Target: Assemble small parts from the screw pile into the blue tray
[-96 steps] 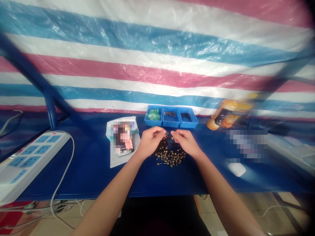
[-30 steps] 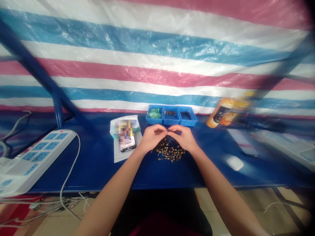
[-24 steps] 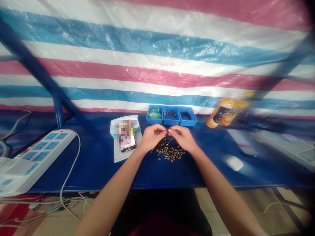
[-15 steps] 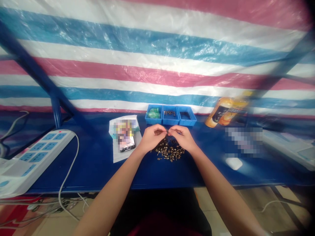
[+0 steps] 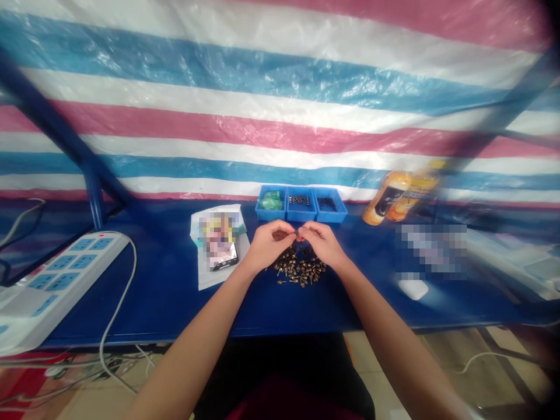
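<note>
My left hand (image 5: 270, 244) and my right hand (image 5: 321, 244) meet at the fingertips, pinching a tiny dark metal part (image 5: 297, 233) between them. Its exact shape is too small to make out. Just below my hands lies a loose pile of small bronze-coloured screw-like fasteners (image 5: 301, 269) on the blue tabletop (image 5: 153, 303). My wrists hide none of the pile, though my fingers cover its far edge.
Beyond my hands stand joined blue bins (image 5: 301, 214), holding green pieces, small fasteners and dark parts. A phone (image 5: 223, 256) lies on white paper at left, near a white power strip (image 5: 65, 271). An orange bottle (image 5: 387, 201) and a white mouse (image 5: 412, 289) are at right.
My fingertips stay pinched together over the pile. The whole view has shifted slightly as my head moved, and the hands have barely moved.
</note>
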Available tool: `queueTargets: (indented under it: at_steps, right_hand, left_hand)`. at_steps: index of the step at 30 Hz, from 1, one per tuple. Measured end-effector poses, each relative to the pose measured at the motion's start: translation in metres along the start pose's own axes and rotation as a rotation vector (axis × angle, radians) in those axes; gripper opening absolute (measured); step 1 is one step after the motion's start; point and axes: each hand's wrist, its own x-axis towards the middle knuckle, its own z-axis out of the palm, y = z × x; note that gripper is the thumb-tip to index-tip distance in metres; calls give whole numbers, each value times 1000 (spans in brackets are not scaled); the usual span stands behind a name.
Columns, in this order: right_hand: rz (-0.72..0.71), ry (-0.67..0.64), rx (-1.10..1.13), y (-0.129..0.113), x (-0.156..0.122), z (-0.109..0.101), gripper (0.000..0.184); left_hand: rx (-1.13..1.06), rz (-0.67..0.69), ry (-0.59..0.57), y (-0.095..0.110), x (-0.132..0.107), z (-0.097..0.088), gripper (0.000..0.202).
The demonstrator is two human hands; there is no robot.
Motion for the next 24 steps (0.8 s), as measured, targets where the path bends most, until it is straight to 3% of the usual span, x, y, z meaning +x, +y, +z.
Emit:
queueTargets:
  at_steps: [12,16,19,21,24]
  right_hand:
    - [115,107,104,9,8,-3,27]
    - [225,225,141,13,11,-6,35]
    - [232,390,213,14,12,-10,33]
    - [229,493,263,14,11,-12,46]
    - [233,513,241,13,11,-14,46]
  left_hand:
    - [71,-41,76,1,1,-2,22]
    - [84,-42,92,0,2,-2,22]
    - [93,-58,101,-1,2,-2,22]
    - [103,-67,104,-2,2,-2,22]
    - [120,-68,104,-2,2,-3,21]
